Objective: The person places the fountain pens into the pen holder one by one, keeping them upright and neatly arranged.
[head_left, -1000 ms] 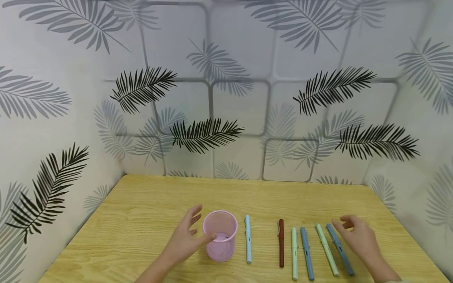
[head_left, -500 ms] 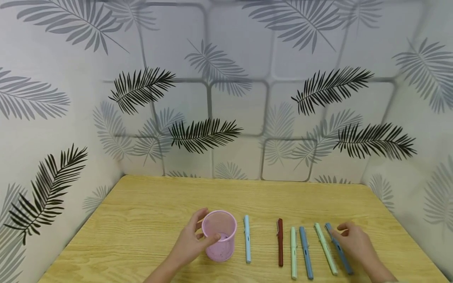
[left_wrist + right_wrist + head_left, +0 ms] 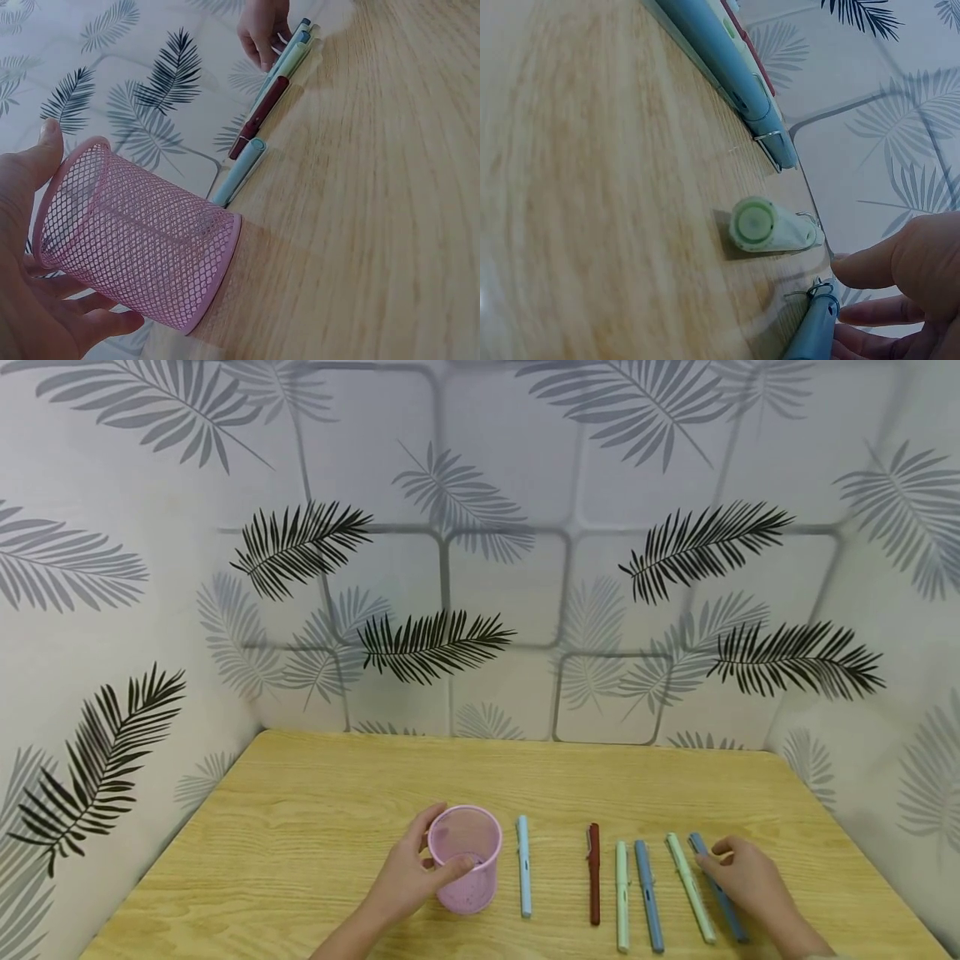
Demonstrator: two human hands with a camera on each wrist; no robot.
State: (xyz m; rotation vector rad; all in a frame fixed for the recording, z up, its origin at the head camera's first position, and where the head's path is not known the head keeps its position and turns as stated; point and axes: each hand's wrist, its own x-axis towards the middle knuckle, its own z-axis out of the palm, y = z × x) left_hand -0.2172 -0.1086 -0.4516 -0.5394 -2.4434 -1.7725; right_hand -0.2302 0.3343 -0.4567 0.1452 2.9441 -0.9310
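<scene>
Left hand (image 3: 408, 885): fingers curled round the pink mesh cup (image 3: 467, 858), thumb at the rim; cup upright on the desk (image 3: 300, 827), left of centre, nothing seen inside it.

Light blue pen (image 3: 523, 865): flat on the desk, just right of the cup, apart from it.

Red pen (image 3: 594, 872), pale green pen (image 3: 622, 895), blue pen (image 3: 648, 893), second green pen (image 3: 690, 887): a loose row, near-parallel, close but mostly apart, caps toward the far wall.

Dark blue pen (image 3: 716, 887): last in the row. Right hand (image 3: 750, 881) lies over it, fingers bent down at its cap end; the right wrist view shows fingertips (image 3: 870, 270) right by the clip, but a closed pinch cannot be told.

Progress, judged: all six pens lie out on the desk, none in the cup; the first pick is only starting.

Room: wide bare desk behind the row and left of the cup; right desk edge and side wall near the right hand; near edge close below the pens.
</scene>
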